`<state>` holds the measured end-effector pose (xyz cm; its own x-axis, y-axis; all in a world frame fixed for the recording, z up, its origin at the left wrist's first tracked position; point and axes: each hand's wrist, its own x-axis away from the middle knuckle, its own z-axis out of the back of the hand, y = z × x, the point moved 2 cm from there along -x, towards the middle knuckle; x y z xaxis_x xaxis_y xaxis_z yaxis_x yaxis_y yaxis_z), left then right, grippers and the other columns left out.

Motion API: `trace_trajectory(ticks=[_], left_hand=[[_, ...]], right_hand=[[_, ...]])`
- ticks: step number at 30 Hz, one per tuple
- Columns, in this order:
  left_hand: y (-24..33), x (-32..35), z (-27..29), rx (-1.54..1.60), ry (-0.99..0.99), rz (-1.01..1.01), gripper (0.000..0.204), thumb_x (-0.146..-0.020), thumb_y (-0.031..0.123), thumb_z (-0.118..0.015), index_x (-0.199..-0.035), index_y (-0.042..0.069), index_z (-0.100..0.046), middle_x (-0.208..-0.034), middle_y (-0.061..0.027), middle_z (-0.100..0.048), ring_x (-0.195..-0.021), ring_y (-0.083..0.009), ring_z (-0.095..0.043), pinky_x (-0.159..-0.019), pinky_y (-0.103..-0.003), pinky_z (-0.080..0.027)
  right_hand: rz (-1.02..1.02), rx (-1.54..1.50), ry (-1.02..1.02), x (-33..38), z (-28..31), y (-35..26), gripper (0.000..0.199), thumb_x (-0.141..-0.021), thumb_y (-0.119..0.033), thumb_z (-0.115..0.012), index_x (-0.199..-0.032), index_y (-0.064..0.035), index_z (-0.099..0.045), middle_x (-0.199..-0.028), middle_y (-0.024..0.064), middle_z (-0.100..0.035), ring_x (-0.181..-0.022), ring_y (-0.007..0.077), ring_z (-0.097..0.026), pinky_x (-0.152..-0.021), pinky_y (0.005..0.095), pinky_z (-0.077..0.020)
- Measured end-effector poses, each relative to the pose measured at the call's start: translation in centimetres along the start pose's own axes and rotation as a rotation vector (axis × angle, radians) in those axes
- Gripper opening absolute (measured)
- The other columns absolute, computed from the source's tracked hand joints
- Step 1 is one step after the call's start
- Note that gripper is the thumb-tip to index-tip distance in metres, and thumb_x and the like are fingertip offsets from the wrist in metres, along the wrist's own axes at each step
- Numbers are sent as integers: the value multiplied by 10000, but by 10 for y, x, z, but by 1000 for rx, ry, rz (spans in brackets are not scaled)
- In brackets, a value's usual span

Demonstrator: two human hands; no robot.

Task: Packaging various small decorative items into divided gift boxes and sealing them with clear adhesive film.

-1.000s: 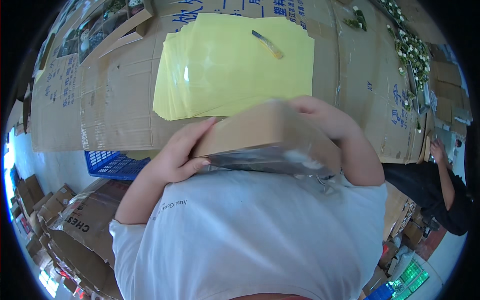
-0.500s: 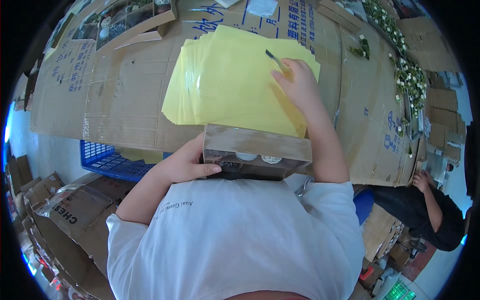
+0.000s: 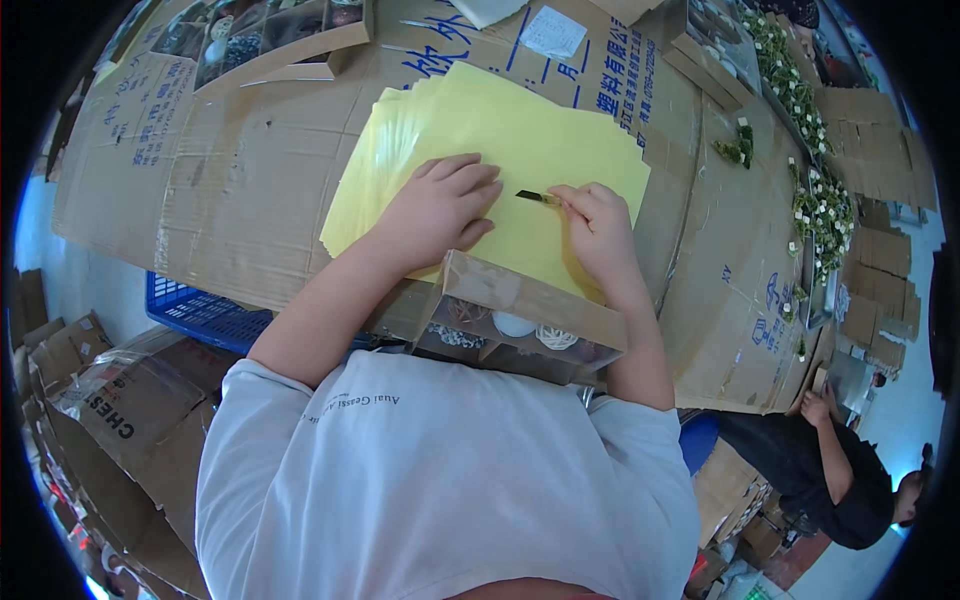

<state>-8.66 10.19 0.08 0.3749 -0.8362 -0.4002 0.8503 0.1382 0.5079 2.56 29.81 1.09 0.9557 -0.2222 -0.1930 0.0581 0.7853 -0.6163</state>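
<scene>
My right hand [image 3: 598, 225] pinches a small utility knife [image 3: 537, 197] with a dark blade. The blade points left, over a stack of yellow sheets [image 3: 560, 135]. On the same stack my left hand [image 3: 440, 205] lies palm down, its fingers stretched across the top sheet and a little apart from the knife. Between my forearms a kraft-paper box with a clear window [image 3: 535, 290] leans against my body at the table's near edge. Through the window several decorative balls show, among them a white one [image 3: 514, 324] and a woven cream one [image 3: 556, 337].
Brown cardboard [image 3: 250, 190] covers the table. A divided box of ornaments [image 3: 265, 45] stands far left, another box [image 3: 715, 60] far right. Small white-flowered sprigs [image 3: 825, 215] line the right edge. A blue plastic basket [image 3: 200, 312] sits below left. A co-worker [image 3: 830, 465] is at lower right.
My left hand has left the box and moved up onto the yellow sheets. The right hand has come down slightly with the knife, whose blade has swung to point left.
</scene>
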Motion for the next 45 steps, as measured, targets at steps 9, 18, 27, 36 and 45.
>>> trace_trajectory(ticks=[9, 18, 27, 36, 45], left_hand=[[7, -5, -14, -168, -134, 36, 379, -748, 173, -683, -1119, 134, -613, -1240, -54, -536, -1245, -257, -440, -1042, -479, -332], [13, -6, 30, 542, -34, 224, 117, -887, 164, -578, -897, 52, -607, -968, -103, -626, -1045, -268, -567, -959, -386, -392], [33, -3, 60, 1419, -256, 339, 587, -979, 453, -378, -1323, -17, -447, -1353, -149, -469, -1226, -263, -454, -1032, -390, -343], [82, -17, 92, 269, -686, 65, 654, -836, 343, -616, -1332, -37, -422, -844, -170, -602, -844, -351, -559, -778, -406, -439], [83, -13, 86, 332, -749, 44, 559, -839, 307, -610, -1350, 124, -478, -695, -146, -540, -676, -328, -535, -646, -401, -422]], right_hand=[[-61, -58, 34, -1, -8, 5, 145, -745, -31, -613, -832, -89, -714, -668, 80, -578, -678, 264, -569, -620, 380, -451], [-108, 84, 153, 1, -10, -4, 76, -719, -71, -663, -793, -74, -682, -789, 89, -587, -766, 280, -557, -696, 392, -446], [-55, -804, 40, -13, 33, -74, 161, -748, -55, -726, -896, -35, -663, -914, 5, -622, -940, 130, -566, -860, 277, -442], [-540, -915, -442, 6, 58, -79, 87, -853, -56, -626, -909, 10, -637, -842, 36, -628, -780, 91, -569, -708, 219, -446], [-709, -800, -562, 21, 33, -85, 94, -831, -73, -639, -868, 10, -663, -808, 34, -645, -746, 86, -579, -683, 222, -461]])
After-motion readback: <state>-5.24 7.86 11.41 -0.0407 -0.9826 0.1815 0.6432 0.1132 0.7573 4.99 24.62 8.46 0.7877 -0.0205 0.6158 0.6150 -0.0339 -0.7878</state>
